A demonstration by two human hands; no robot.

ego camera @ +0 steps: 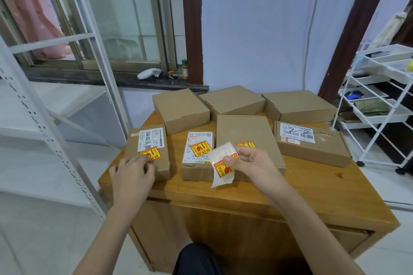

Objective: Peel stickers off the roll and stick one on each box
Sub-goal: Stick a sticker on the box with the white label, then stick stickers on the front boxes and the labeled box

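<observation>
Several brown cardboard boxes lie on a wooden table (245,196). My left hand (131,174) presses fingertips on a yellow-and-red sticker (152,154) on the front-left box (147,152). The small middle box (197,156) carries a sticker (200,148), and so does the large flat box (245,131), partly hidden by my right hand (252,163). That hand is shut on the sticker roll strip (223,165), whose white backing hangs down. The front-right box (312,143) and three rear boxes (181,109) (232,100) (297,105) show no yellow sticker.
A white metal shelf frame (55,140) stands at the left. A white wheeled rack (380,105) with trays stands at the right. A window sill (134,80) behind the table holds a white device and a small jar.
</observation>
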